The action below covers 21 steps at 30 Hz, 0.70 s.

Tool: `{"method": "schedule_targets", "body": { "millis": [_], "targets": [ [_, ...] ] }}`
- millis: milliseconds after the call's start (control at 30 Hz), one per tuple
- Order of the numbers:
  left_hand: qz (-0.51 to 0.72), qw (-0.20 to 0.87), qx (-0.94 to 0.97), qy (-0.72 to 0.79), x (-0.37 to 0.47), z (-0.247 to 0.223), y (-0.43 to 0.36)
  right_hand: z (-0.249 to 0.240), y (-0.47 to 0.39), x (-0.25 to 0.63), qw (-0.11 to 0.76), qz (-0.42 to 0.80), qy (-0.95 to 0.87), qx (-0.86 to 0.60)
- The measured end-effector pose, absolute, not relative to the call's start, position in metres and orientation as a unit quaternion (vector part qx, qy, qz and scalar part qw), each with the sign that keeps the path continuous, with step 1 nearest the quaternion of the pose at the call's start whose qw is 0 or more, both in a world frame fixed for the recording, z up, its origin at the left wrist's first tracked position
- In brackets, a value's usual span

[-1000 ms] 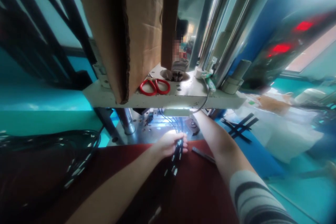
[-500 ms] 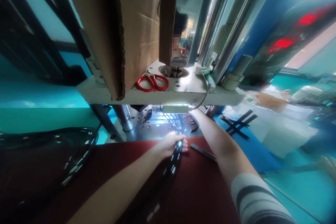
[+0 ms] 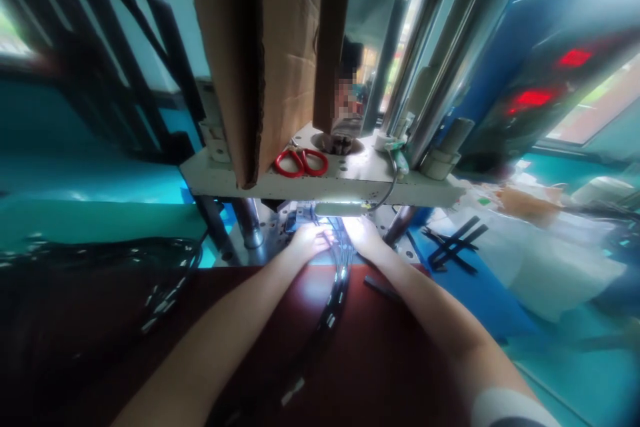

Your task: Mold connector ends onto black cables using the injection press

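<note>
Left hand (image 3: 310,241) has moved forward beside the cables (image 3: 342,275), near right hand (image 3: 361,237).

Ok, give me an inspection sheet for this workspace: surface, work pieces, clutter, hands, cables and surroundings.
Surface: dark red top, in front of the machine's metal base.
Work pieces: black cable bundle reaching in under the lit lamp.
Clutter: red-handled scissors on the white ledge; thin dark tool on the red top; crossed black strips at right.
Hands: left hand and right hand at the cables; grip unclear in the glare.
Cables: more looped at left.
Surroundings: cardboard upright on the ledge; blurred red lights.
</note>
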<state>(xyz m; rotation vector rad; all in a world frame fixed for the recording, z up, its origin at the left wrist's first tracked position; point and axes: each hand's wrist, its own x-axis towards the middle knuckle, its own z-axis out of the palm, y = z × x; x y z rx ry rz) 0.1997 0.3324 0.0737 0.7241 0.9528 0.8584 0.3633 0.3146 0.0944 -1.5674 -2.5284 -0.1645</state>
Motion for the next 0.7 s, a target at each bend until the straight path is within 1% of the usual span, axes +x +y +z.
{"method": "schedule_targets", "body": {
  "millis": [133, 233, 267, 333, 400, 433, 467, 600, 700],
  "targets": [
    [0.383, 0.656, 0.408, 0.507, 0.188, 0.073, 0.327, 0.095, 0.318, 0.370, 0.088, -0.091, -0.855, -0.503],
    [0.408, 0.556, 0.473, 0.549, 0.181, 0.077, 0.327, 0.092, 0.320, 0.374, 0.088, -0.118, -0.861, -0.487],
    [0.418, 0.501, 0.523, 0.549, 0.179, 0.079, 0.328, 0.090, 0.321, 0.374, 0.083, -0.123, -0.861, -0.487],
    [0.397, 0.350, 0.686, 0.499, 0.179, 0.085, 0.332, 0.087, 0.323, 0.375, 0.074, -0.132, -0.856, -0.494],
    [0.315, 0.181, 0.842, 0.399, 0.182, 0.090, 0.338, 0.084, 0.325, 0.374, 0.069, -0.135, -0.850, -0.504],
    [0.271, 0.119, 0.887, 0.356, 0.183, 0.091, 0.342, 0.084, 0.326, 0.374, 0.067, -0.135, -0.849, -0.506],
    [0.241, 0.083, 0.910, 0.327, 0.184, 0.092, 0.346, 0.084, 0.327, 0.374, 0.063, -0.133, -0.850, -0.506],
    [0.200, 0.003, 0.934, 0.297, 0.184, 0.087, 0.360, 0.088, 0.330, 0.375, 0.038, -0.117, -0.862, -0.493],
    [0.200, -0.019, 0.935, 0.292, 0.180, 0.081, 0.367, 0.097, 0.332, 0.374, 0.013, -0.099, -0.868, -0.487]
  ]
}}
